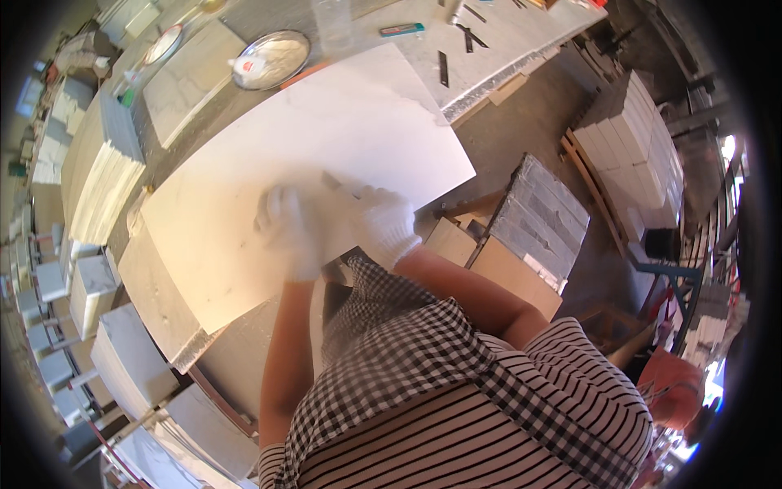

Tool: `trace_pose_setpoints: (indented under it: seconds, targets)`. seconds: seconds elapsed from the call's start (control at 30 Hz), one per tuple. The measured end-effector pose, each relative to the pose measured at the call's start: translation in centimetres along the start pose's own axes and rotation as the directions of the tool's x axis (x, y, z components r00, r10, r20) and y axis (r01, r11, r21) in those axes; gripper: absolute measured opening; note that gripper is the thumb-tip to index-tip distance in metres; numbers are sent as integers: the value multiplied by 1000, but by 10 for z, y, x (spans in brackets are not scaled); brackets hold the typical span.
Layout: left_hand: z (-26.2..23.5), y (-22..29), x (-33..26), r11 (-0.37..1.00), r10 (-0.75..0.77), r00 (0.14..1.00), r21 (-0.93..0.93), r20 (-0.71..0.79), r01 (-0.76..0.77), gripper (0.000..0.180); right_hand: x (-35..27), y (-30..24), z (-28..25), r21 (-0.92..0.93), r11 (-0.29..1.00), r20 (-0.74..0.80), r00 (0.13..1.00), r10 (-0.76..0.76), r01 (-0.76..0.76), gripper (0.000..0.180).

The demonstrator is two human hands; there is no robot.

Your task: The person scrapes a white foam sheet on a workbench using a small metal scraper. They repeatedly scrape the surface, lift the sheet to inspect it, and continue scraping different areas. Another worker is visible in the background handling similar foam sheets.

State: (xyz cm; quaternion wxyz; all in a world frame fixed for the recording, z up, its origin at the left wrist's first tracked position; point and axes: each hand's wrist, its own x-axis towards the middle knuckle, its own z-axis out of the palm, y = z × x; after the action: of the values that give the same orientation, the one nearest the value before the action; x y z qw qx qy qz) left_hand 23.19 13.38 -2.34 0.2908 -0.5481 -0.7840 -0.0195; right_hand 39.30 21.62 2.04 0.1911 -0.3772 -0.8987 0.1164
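Note:
Both my hands wear white gloves and rest on a large white stone slab (326, 138) that lies on the workbench. My left hand (287, 224) lies on the slab near its front edge, blurred, so I cannot tell whether it grips anything. My right hand (381, 222) is closed around a small grey flat tool (338, 185) whose tip pokes out toward the slab's middle. The hands are side by side, nearly touching.
A round metal dish (281, 49) with a white bag sits behind the slab. A smaller stone tile (191, 77) lies at the back left. Stacks of tiles stand at the left (102, 175) and right (542, 220). A teal cutter (401, 30) and dark strips lie on the far bench.

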Motion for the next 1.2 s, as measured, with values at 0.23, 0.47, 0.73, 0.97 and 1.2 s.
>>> trace_pose_setpoints:
  seconds: [0.23,0.47,0.73,0.97,1.2]
  targets:
    - [19,-4,-8,984,-98,995,-152,-23,93,39,-5,-1,0,9,999,108,993,40,-41,23]
    - [-4,2,2,954,-105,994,-278,24,108,43,-10,10,2,91,996,-56,998,-11,16,47]
    - [-21,8,10,905,-160,985,-388,72,175,35,-63,-2,4,465,838,-217,955,-203,284,42]
    - [-26,8,13,865,-167,982,-467,83,186,34,-107,1,2,538,774,-162,942,-294,334,33]
    - [-23,4,6,861,-329,939,-375,103,343,46,-119,6,5,523,796,-270,945,-186,306,26]
